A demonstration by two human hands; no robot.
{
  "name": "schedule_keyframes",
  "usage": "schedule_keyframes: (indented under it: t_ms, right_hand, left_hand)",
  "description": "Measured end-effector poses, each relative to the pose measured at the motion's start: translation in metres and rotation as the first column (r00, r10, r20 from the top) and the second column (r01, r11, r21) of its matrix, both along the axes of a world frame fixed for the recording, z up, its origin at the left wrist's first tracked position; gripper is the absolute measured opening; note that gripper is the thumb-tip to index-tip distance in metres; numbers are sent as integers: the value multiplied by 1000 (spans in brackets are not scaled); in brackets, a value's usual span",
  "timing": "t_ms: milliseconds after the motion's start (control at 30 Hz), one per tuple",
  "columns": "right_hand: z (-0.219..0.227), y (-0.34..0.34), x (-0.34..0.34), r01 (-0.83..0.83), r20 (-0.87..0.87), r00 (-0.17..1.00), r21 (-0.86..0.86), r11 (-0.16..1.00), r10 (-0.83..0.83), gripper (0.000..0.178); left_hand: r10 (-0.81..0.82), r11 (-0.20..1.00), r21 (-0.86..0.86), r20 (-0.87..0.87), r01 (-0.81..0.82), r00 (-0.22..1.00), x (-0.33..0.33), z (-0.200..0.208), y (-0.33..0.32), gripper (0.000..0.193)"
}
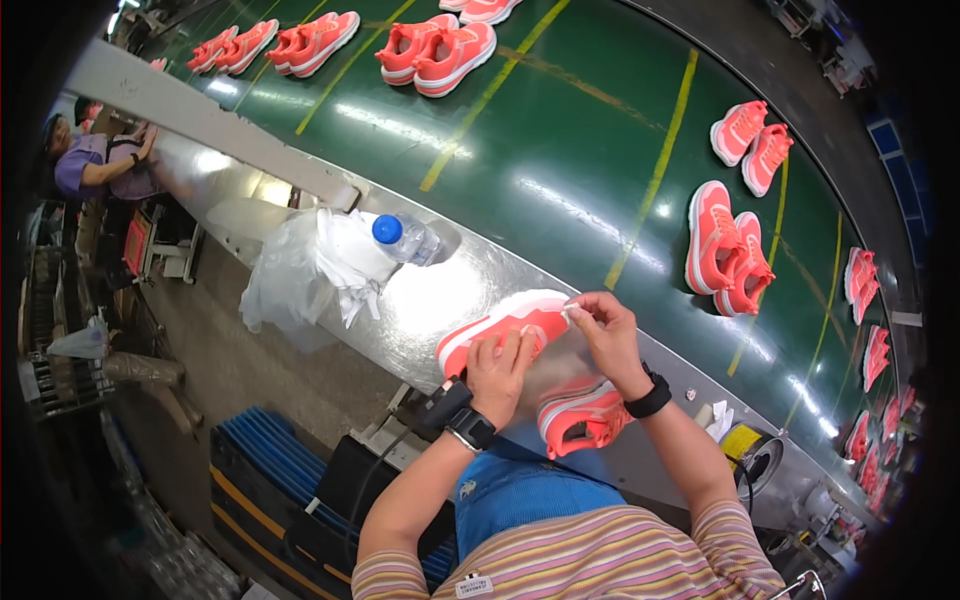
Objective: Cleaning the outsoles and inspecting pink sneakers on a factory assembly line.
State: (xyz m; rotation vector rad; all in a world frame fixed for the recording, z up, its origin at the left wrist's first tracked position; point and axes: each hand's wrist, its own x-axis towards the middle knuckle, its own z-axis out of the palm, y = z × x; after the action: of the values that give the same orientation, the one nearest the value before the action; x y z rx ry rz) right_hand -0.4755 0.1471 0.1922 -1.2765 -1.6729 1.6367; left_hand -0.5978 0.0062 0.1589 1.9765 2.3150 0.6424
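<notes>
A coral sneaker (455,350) with a white sole lies on its side on the metal ledge. My left hand (497,380) grips its near side, fingers bent over the upper. At the sneaker's right end, my right hand (610,338) pinches a small white piece (571,311) between thumb and fingertips, close against the sole's edge. I cannot make out what the piece is; it may be cloth or paper. A second coral sneaker (575,412) sits on the ledge below and between my hands, its opening toward me. Neither hand touches it.
Beyond the ledge runs a green conveyor belt (590,130) with yellow lines, carrying several pairs of coral sneakers (712,235). A blue-capped plastic bottle (405,240) and white cloths in a plastic bag (345,255) lie left. A yellow-labelled can (745,445) stands right. Another person (95,165) works far left.
</notes>
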Motion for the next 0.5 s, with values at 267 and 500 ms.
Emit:
schedule_keyframes:
  t_ms: [267,500]
  right_hand:
    - [-10,2,-74,-599,227,799,233,766,556,12]
    - [3,36,-51,-709,661,649,347,614,375,11]
  left_hand:
    - [12,993,120,60,-19,998,8,-12,-6,35]
    - [33,995,91,-20,-31,999,5,-13,-3,43]
